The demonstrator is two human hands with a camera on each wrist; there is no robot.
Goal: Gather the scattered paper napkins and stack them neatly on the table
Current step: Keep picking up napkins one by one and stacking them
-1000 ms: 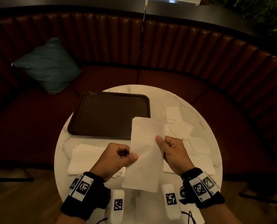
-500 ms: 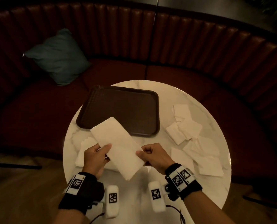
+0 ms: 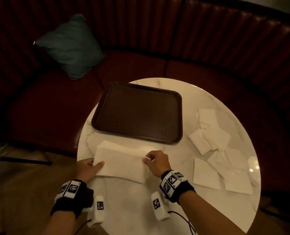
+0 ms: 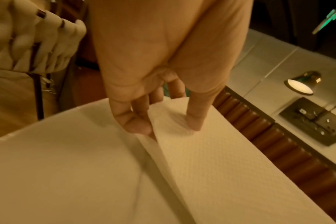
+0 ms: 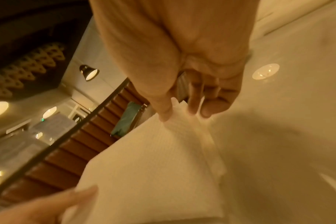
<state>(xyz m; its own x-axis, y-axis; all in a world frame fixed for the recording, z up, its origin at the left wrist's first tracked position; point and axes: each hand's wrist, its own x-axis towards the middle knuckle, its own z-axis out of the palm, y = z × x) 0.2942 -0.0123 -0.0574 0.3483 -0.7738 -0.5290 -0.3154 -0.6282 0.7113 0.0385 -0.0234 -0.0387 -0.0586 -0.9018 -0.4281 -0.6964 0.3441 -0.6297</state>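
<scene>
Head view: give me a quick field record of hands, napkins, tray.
left hand: pinches left end of top napkin
right hand: pinches right end of top napkin
top napkin: lies on napkin stack, front left of table
loose napkins: scattered on right side of table, several overlapping
tray: dark, bare, behind stack
</scene>
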